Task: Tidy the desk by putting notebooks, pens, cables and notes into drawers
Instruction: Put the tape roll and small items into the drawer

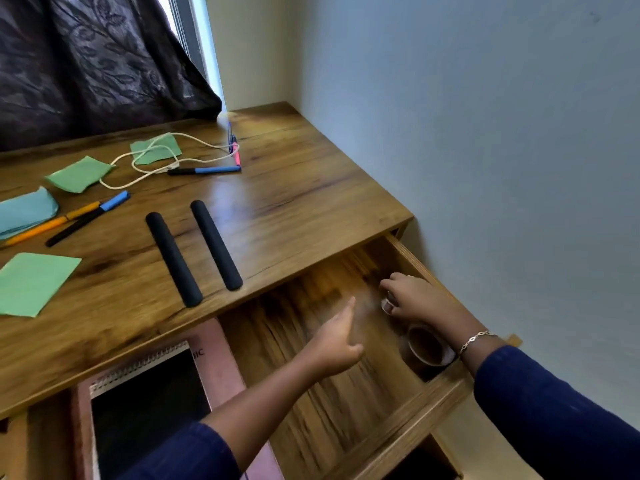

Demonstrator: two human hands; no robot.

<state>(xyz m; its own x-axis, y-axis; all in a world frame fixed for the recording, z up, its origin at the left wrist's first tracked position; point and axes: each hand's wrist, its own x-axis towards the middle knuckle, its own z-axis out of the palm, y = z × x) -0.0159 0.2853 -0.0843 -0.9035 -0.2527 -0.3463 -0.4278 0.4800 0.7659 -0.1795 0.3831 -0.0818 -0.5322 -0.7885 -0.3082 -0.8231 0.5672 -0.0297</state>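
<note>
The desk's drawer (401, 419) stands pulled out. Both my hands are inside it. My left hand (334, 341) hovers over the bare drawer floor, blurred, one finger stretched forward, holding nothing. My right hand (410, 299) is at the drawer's right side, its fingers curled down on a small white thing (386, 304). A pink notebook (221, 370) and a black spiral notebook (149, 407) lie in the drawer's left part. On the desk lie a white cable (156, 166), several pens (204, 170) and green notes (31, 284).
Two black foam cylinders (216, 245) lie near the desk's front edge. A round roll (429, 349) sits in the drawer under my right wrist. A blue paper (24, 213) lies at the far left. A dark curtain (86, 64) hangs behind; a wall stands right.
</note>
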